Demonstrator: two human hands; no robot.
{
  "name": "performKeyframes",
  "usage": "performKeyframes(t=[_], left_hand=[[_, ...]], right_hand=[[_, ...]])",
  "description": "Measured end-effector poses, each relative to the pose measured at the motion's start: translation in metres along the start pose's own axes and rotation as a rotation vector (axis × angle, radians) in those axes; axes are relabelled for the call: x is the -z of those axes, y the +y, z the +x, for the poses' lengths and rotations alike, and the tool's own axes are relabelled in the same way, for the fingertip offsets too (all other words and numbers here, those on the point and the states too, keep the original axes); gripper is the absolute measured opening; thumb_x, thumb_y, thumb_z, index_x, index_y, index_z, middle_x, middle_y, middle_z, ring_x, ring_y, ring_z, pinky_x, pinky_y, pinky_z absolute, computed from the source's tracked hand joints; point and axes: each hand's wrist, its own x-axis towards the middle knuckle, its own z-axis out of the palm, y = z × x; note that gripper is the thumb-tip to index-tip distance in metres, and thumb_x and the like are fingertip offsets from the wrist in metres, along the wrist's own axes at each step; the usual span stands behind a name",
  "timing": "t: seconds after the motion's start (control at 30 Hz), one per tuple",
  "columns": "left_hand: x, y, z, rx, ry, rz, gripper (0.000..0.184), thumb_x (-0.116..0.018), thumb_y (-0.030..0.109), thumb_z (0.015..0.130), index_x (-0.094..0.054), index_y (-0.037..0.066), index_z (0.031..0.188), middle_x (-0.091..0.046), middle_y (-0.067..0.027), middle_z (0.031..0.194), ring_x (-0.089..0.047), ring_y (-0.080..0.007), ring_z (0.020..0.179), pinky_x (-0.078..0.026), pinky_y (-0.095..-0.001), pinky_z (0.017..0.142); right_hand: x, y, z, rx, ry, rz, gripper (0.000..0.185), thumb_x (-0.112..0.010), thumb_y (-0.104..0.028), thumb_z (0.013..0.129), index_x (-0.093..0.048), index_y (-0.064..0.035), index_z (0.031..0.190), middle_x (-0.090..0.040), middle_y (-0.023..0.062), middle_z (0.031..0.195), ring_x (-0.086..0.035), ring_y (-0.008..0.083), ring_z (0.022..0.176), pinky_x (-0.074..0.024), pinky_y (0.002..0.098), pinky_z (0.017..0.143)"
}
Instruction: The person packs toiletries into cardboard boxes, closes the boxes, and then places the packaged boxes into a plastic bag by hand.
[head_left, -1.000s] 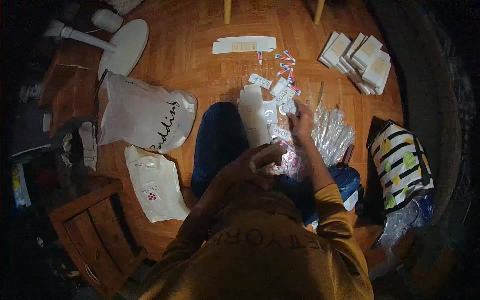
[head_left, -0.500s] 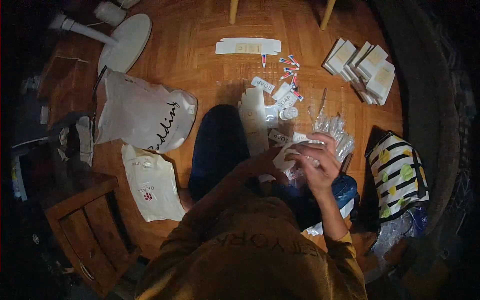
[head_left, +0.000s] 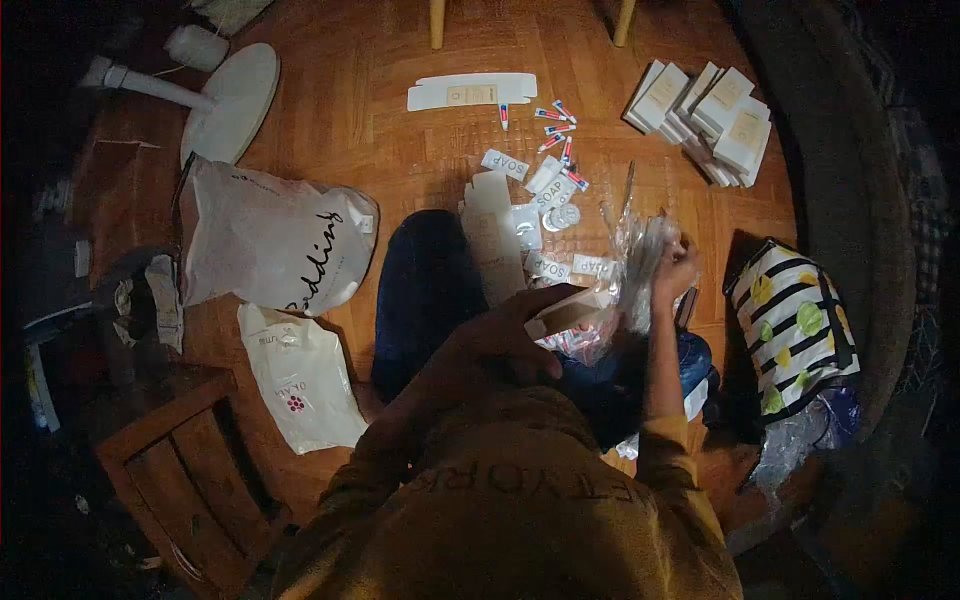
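Head view: small goods laid out on a parquet floor (head_left: 400,150), with a seated person at the near side. Left hand (head_left: 515,345): closed around a small pale carton (head_left: 570,312), which is held tilted above the lap at near centre. Right hand (head_left: 675,265): fingers curled, placed at the heap of clear plastic packets (head_left: 635,285) to the right of the carton; owing to blur, it cannot be told whether a packet is pinched. Just beyond the carton, a heap of red-and-white items (head_left: 585,345) in clear wrapping, partly hidden. Farther off, white packets printed SOAP (head_left: 505,163), a round white packet (head_left: 562,216) and a square white sachet (head_left: 527,226). Beyond these, red, white and blue tubes (head_left: 555,115), loosely scattered. At far centre, one flat white carton (head_left: 472,92); a second, long white carton (head_left: 490,235) is set beside the left knee. At far right, white boxes (head_left: 745,135) in leaning stacks. At right, a striped bag (head_left: 800,330) with fruit motifs. At left, a translucent bag lettered "bedding" (head_left: 280,235), with a white plastic bag (head_left: 300,380) bearing a red mark on its near side. At near left, a wooden stool (head_left: 190,470).
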Motion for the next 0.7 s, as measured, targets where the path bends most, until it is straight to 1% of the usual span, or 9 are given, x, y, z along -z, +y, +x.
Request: performKeyframes(t=[0.03, 0.13, 0.27, 0.37, 0.43, 0.47, 0.57, 0.63, 0.7], left_hand=[[0.000, 0.006, -0.001, 0.029, -0.016, 0.014, 0.095, -0.083, 0.017, 0.046, -0.039, 0.004, 0.130, -0.050, -0.0108, 0.118, -0.045, -0.0216, 0.111, -0.033, -0.0331, 0.096], [-0.002, 0.005, -0.003, 0.024, -0.041, -0.002, 0.097, -0.084, 0.021, 0.046, -0.038, 0.007, 0.130, -0.049, -0.0120, 0.120, -0.042, -0.0225, 0.116, -0.031, -0.0342, 0.098], [-0.006, 0.009, -0.006, 0.003, 0.033, 0.092, 0.098, -0.086, 0.024, 0.047, -0.038, 0.007, 0.131, -0.047, -0.0127, 0.123, -0.039, -0.0218, 0.120, -0.029, -0.0338, 0.100], [-0.004, -0.022, -0.006, -0.008, 0.074, 0.314, 0.095, -0.086, 0.020, 0.047, -0.040, 0.006, 0.129, -0.050, -0.0101, 0.120, -0.042, -0.0200, 0.117, -0.030, -0.0326, 0.099], [-0.007, 0.004, -0.010, -0.034, 0.004, 0.140, 0.092, -0.086, 0.018, 0.047, -0.042, 0.005, 0.127, -0.051, -0.0087, 0.118, -0.043, -0.0197, 0.114, -0.031, -0.0328, 0.098], [-0.010, 0.013, -0.011, -0.052, -0.067, -0.036, 0.089, -0.086, 0.017, 0.047, -0.044, 0.005, 0.125, -0.053, -0.0074, 0.116, -0.045, -0.0195, 0.111, -0.032, -0.0330, 0.097], [-0.012, -0.011, -0.007, -0.163, -0.056, 0.033, 0.082, -0.085, 0.014, 0.049, -0.046, 0.004, 0.121, -0.055, -0.0051, 0.110, -0.048, -0.0177, 0.105, -0.037, -0.0335, 0.091], [-0.009, -0.036, -0.005, -0.166, -0.009, 0.113, 0.078, -0.084, 0.012, 0.050, -0.048, 0.004, 0.119, -0.055, -0.0051, 0.109, -0.048, -0.0165, 0.103, -0.039, -0.0328, 0.088], [-0.010, -0.031, -0.006, -0.176, 0.033, 0.196, 0.075, -0.083, 0.011, 0.051, -0.049, 0.004, 0.117, -0.055, -0.0051, 0.108, -0.049, -0.0153, 0.101, -0.041, -0.0321, 0.085]], right_hand=[[-0.008, 0.027, 0.005, -0.157, -0.031, -0.198, 0.031, -0.060, -0.029, 0.080, -0.060, -0.0036, 0.098, -0.061, 0.0146, 0.089, -0.059, 0.0298, 0.082, -0.0455, 0.0366, 0.071], [-0.004, 0.051, 0.002, -0.242, -0.110, -0.429, 0.033, -0.064, -0.031, 0.074, -0.063, -0.0052, 0.095, -0.061, 0.0156, 0.092, -0.061, 0.0315, 0.081, -0.0467, 0.0398, 0.067], [0.006, 0.078, -0.007, -0.196, -0.302, -0.651, 0.032, -0.066, -0.032, 0.070, -0.066, -0.0058, 0.088, -0.063, 0.0156, 0.091, -0.062, 0.0311, 0.081, -0.0473, 0.0397, 0.067], [0.009, 0.119, -0.003, 0.018, -0.230, -0.295, 0.018, -0.061, -0.017, 0.077, -0.063, -0.0028, 0.089, -0.061, 0.0144, 0.086, -0.061, 0.0307, 0.074, -0.0472, 0.0403, 0.064], [0.045, 0.073, 0.003, -0.252, -0.355, 0.022, 0.021, -0.060, -0.020, 0.081, -0.061, 0.0006, 0.084, -0.062, 0.0138, 0.078, -0.062, 0.0254, 0.066, -0.0475, 0.0354, 0.058], [0.056, 0.065, 0.003, -0.254, -0.343, 0.019, 0.021, -0.060, -0.020, 0.081, -0.061, 0.0006, 0.084, -0.062, 0.0138, 0.078, -0.062, 0.0254, 0.066, -0.0475, 0.0354, 0.058], [0.085, 0.042, -0.003, -0.229, -0.281, 0.376, 0.027, -0.058, -0.025, 0.084, -0.060, 0.0006, 0.092, -0.062, 0.0107, 0.071, -0.061, 0.0209, 0.060, -0.0471, 0.0300, 0.056], [0.109, 0.009, -0.017, -0.450, -0.304, 0.842, 0.028, -0.057, -0.029, 0.086, -0.058, -0.0017, 0.095, -0.062, 0.0086, 0.071, -0.061, 0.0187, 0.061, -0.0474, 0.0279, 0.056], [0.130, -0.038, -0.053, -0.476, -0.506, 0.782, 0.030, -0.046, -0.030, 0.092, -0.057, -0.0022, 0.085, -0.061, 0.0072, 0.070, -0.060, 0.0168, 0.061, -0.0480, 0.0286, 0.057]])
